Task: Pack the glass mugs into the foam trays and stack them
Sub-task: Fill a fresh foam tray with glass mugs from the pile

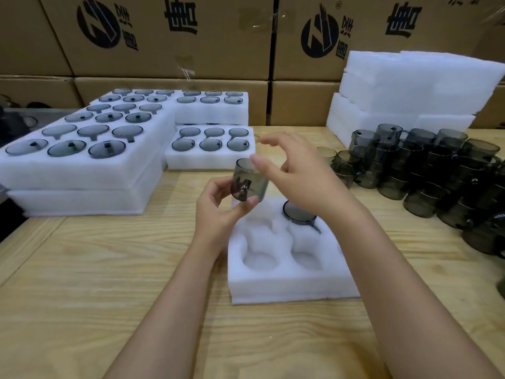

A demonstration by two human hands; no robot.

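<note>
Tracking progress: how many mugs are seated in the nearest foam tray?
1: the seated mug in the far right pocket of the nearest foam tray. The left hand holds a second mug above it, not seated, hiding the far left pocket.

glass mugs [426,170]: smoky grey | foam trays [289,272]: white | table [109,269]: pale wood grain | cardboard cartons [169,36]: brown, black print

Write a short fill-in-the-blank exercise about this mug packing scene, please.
1. The hand gripping the glass mug is the person's ____ one.
2. The nearest foam tray has only ____ pocket visibly filled.
3. The loose mugs wait on the person's ____ side.
Missing words: left; one; right.
</note>
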